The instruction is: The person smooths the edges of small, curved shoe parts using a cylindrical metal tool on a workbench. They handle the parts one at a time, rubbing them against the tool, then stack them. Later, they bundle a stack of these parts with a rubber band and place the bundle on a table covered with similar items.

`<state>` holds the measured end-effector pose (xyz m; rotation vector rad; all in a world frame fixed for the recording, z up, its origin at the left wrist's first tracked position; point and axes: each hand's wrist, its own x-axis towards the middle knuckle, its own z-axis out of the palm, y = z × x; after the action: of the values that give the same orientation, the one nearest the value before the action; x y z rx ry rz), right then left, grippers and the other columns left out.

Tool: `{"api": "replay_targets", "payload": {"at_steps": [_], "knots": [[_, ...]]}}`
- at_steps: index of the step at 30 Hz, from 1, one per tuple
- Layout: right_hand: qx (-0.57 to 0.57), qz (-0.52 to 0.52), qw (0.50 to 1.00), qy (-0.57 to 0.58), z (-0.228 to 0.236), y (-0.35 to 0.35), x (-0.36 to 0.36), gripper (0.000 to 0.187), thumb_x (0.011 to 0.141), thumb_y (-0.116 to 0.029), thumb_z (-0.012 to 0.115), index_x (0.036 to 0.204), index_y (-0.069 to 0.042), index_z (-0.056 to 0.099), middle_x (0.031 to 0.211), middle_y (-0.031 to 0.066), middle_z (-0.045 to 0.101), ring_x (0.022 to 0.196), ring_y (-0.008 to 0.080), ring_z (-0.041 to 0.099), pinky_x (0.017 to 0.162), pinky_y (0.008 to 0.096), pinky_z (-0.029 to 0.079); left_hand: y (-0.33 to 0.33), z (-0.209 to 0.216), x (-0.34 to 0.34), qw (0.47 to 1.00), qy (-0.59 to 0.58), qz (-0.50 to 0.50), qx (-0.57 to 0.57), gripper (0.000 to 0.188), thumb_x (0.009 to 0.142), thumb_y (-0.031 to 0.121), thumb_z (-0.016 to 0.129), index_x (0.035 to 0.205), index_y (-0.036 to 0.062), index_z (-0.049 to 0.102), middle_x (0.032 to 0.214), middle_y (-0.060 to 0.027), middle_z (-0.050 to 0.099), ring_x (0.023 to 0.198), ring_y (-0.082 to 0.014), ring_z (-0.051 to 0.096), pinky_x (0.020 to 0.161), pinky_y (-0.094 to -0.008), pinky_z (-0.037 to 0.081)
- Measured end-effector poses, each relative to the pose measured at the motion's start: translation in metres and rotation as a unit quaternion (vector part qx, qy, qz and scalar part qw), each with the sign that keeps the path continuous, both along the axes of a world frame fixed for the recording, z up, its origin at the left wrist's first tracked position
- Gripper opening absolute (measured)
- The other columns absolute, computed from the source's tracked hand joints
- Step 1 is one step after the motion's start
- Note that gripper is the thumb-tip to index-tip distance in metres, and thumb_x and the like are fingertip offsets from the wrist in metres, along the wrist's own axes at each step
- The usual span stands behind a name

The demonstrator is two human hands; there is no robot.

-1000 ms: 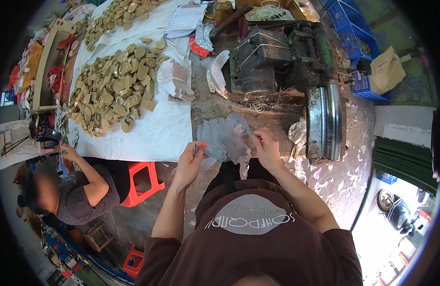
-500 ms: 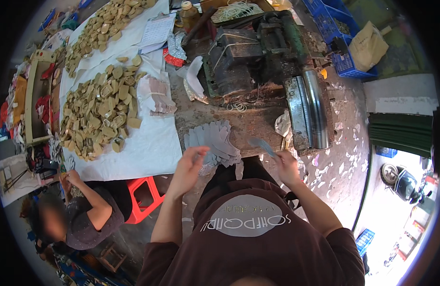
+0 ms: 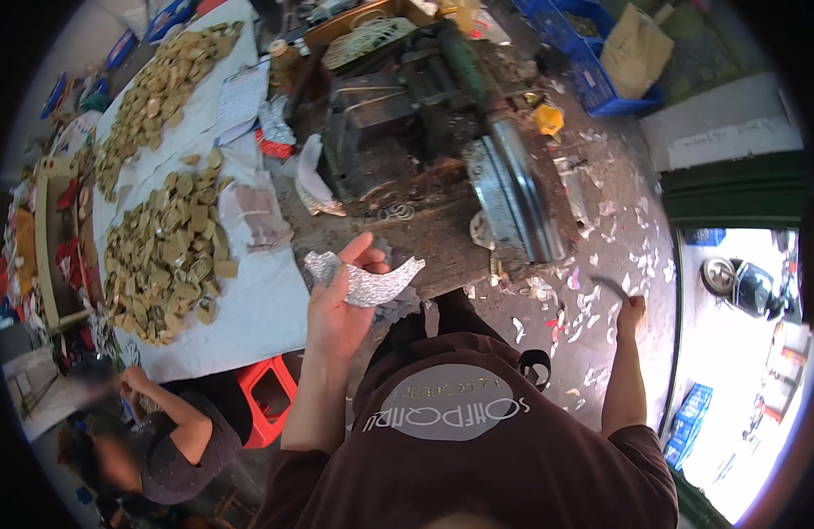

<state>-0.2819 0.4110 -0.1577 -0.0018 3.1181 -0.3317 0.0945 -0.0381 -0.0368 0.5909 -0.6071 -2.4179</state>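
My left hand (image 3: pixel 335 309) is closed on a silvery, glittering curved piece (image 3: pixel 385 284), held in front of me over the bench edge. Behind that hand, partly covered by it, lies the pile of grey cut pieces (image 3: pixel 398 307). Far out to the right, over the floor, my right hand (image 3: pixel 633 314) pinches a thin, dark grey curved strip (image 3: pixel 608 284). On the bench, a bundle of pale pieces (image 3: pixel 253 216) and a folded white and glittery piece (image 3: pixel 312 176) lie beyond my left hand.
A dark machine with a shiny metal roller (image 3: pixel 532 198) stands on the worn bench. Left of it, many tan pieces (image 3: pixel 164 256) cover a white sheet (image 3: pixel 266 326). A co-worker (image 3: pixel 182 432) sits at lower left beside a red stool (image 3: pixel 268 401). Scraps (image 3: pixel 588 304) litter the floor.
My right hand has swung out right, away from the bench, with its strip. My left hand, earlier over the grey pile, now holds up the silvery piece. The view has turned.
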Motion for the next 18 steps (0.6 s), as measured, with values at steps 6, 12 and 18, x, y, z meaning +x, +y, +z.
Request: {"api": "replay_targets", "payload": {"at_steps": [6,12,18], "knots": [[-0.001,-0.050,0.994,0.098,0.013,0.015,-0.011,0.044,0.063,-0.010,0.070,0.102,-0.006,0.050,0.095,0.0127,0.058,0.095,0.0298,0.054,0.080,0.0413,0.043,0.009,-0.003,-0.006,0.999,-0.020,0.001,-0.051,0.049,0.094,0.024,0.044,0.133,-0.0052,0.036,0.115,-0.0148,0.051,0.104,-0.0241,0.052,0.095,-0.0400,0.040],[-0.048,-0.147,0.981,0.119,0.024,0.016,-0.015,0.027,0.080,-0.023,0.065,0.093,-0.002,0.055,0.089,0.0118,0.056,0.093,0.0294,0.052,0.082,0.0411,0.040,0.015,-0.002,-0.017,0.998,-0.038,-0.016,-0.050,0.049,0.097,0.027,0.040,0.135,-0.0041,0.032,0.116,-0.0156,0.049,0.106,-0.0259,0.051,0.097,-0.0425,0.038],[-0.293,-0.018,0.940,0.176,0.080,-0.083,-0.026,0.027,0.081,-0.027,0.063,0.086,-0.002,0.057,0.081,0.0124,0.060,0.082,0.0268,0.058,0.076,0.0382,0.045,0.022,0.020,-0.046,0.991,-0.002,-0.064,-0.118,0.049,0.099,0.027,0.034,0.138,-0.0022,0.028,0.118,-0.0161,0.048,0.108,-0.0253,0.048,0.100,-0.0420,0.036]]}}
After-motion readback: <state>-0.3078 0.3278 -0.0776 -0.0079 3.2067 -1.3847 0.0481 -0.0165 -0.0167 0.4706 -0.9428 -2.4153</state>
